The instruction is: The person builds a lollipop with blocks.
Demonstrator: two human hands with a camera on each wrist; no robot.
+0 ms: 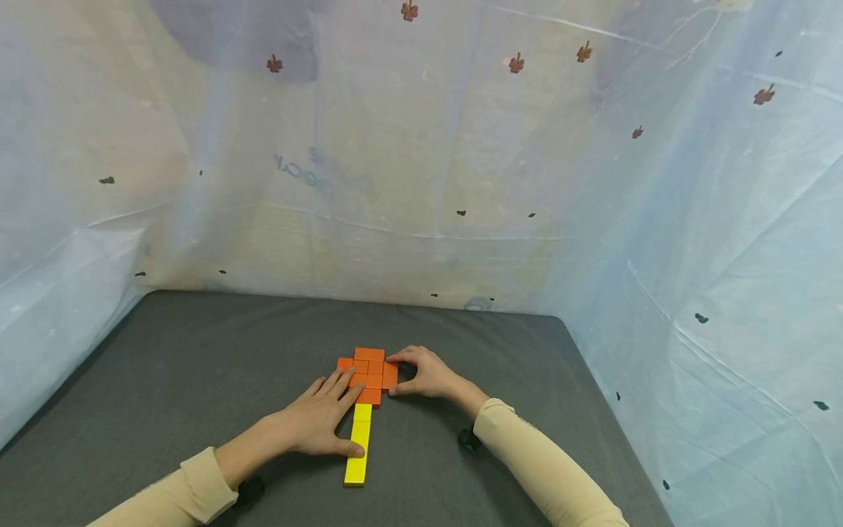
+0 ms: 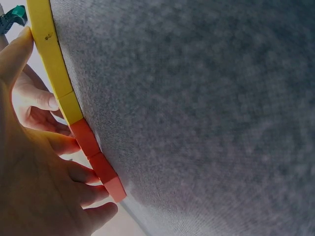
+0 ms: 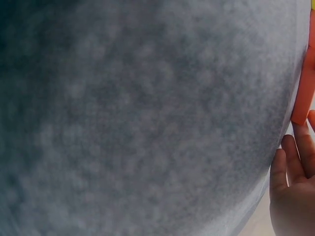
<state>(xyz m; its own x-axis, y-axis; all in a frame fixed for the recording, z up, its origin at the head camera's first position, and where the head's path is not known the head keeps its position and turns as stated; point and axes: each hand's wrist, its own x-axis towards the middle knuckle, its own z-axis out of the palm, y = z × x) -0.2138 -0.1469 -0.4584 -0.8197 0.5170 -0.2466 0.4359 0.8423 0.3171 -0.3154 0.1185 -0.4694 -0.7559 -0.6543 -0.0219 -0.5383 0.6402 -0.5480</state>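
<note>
Flat orange blocks (image 1: pixel 369 354) lie side by side in a cross-like cluster on the dark grey table. Below the cluster runs a straight strip of yellow blocks (image 1: pixel 355 472), touching its lower end. My left hand (image 1: pixel 316 423) lies spread over the left side, its fingertips resting on the orange blocks and its thumb on the yellow strip. On the other side my right hand (image 1: pixel 429 375) pinches the rightmost orange block (image 1: pixel 391 376) by its two ends, between thumb and forefinger. In the right wrist view the fingers (image 3: pixel 305 147) reach an orange block's (image 3: pixel 303 93) end.
The grey table (image 1: pixel 217 366) has a cloth-like surface around the blocks. A pale translucent sheet (image 1: pixel 395 168) with small leaf-shaped marks hangs behind the table and along both sides. Dark devices (image 1: pixel 469 440) sit under the wrists.
</note>
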